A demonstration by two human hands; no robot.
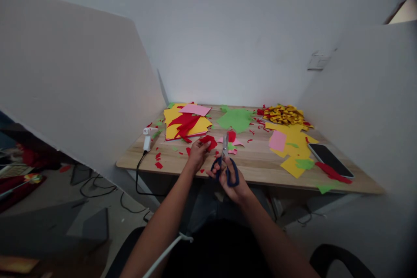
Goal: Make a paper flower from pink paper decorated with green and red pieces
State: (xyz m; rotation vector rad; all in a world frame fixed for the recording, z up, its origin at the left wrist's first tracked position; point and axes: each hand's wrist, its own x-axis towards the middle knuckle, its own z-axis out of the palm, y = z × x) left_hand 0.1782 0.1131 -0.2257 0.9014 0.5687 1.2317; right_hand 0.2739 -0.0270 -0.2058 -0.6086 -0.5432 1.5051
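Observation:
Between the fingers and thumb of my left hand is a piece of red felt, held just above the table's front part. My right hand has its fingers through the dark blue handles of a pair of scissors, blades pointing up and away from me. The blades stand to the right of the red felt, apart from it. Behind them a round red piece and pink scraps lie on the wooden table.
A white glue gun with a black cord stands at the left edge. Yellow sheets with red scraps lie back left, a green sheet in the middle. A pile of yellow folded pieces and a phone are on the right. Partitions flank the table.

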